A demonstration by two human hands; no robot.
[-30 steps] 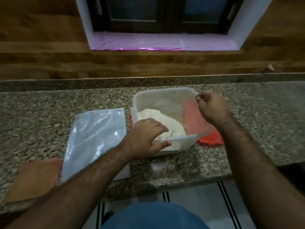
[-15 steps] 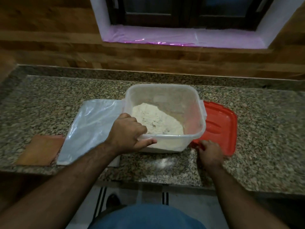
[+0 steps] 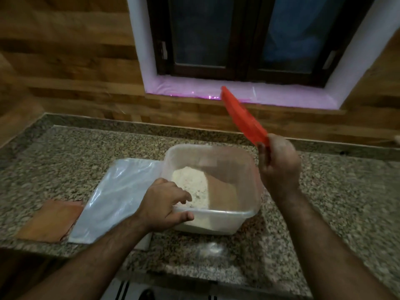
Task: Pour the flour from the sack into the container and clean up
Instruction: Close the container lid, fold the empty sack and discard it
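Observation:
A clear square plastic container stands on the granite counter with a heap of white flour in its left half. My left hand grips the container's near left rim, thumb outside. My right hand holds a red lid by one edge, raised above the container's right side and tilted steeply up toward the window. The empty, flattened clear plastic sack lies on the counter just left of the container.
A brown cloth lies at the counter's near left, partly under the sack. A little spilled flour marks the counter in front of the container. A wooden wall and a window sill rise behind. The counter edge runs close to me.
My right hand has picked the red lid off the counter from the container's right and lifted it up, tilted. My left hand stays on the container's rim.

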